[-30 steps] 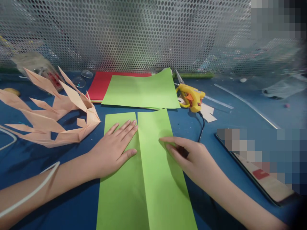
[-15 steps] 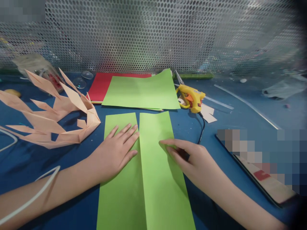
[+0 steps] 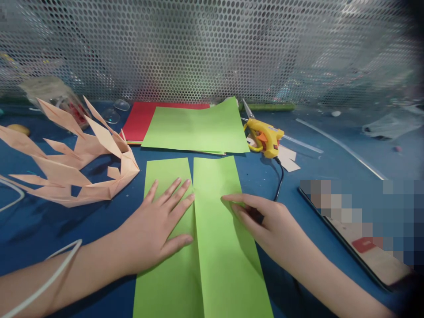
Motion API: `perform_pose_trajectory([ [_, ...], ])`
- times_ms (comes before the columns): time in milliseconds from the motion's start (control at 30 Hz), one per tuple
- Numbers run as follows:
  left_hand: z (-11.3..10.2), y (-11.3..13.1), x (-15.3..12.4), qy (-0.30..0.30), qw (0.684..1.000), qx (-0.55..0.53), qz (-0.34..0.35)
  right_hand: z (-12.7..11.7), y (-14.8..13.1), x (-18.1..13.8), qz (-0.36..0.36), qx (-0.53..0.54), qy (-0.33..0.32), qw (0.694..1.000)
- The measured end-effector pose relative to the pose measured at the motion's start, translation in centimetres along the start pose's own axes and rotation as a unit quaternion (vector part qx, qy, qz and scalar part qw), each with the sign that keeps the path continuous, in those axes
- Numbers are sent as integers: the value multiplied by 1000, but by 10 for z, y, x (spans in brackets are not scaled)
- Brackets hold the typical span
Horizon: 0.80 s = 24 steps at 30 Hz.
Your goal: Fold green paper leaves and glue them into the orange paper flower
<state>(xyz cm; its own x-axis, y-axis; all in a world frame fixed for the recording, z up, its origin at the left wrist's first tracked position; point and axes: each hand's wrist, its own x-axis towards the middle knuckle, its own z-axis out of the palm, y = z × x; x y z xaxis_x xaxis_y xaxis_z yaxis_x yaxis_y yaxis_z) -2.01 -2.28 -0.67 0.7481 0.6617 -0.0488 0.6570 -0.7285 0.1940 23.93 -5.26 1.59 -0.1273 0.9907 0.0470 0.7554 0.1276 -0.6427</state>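
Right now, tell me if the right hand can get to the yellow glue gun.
Probably yes. The right hand rests on the folded green paper; the glue gun lies just beyond, with only blue table and its black cord between.

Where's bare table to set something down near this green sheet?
Free: blue table between the pink paper shape and the left hand; also right of the cord, up to the clear stick. Crowded: the stacked sheets at back centre, and the folded green sheet under that hand and the right hand.
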Motion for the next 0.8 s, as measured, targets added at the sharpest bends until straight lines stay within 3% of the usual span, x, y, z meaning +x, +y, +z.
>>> perform_pose_trajectory([
  [267,9,1,-5,35,999,15,1,-1,1,1,0,-3,0,1000],
  [800,-8,-6,5,37,999,17,4,-1,3,0,-9,-17,7,1000],
])
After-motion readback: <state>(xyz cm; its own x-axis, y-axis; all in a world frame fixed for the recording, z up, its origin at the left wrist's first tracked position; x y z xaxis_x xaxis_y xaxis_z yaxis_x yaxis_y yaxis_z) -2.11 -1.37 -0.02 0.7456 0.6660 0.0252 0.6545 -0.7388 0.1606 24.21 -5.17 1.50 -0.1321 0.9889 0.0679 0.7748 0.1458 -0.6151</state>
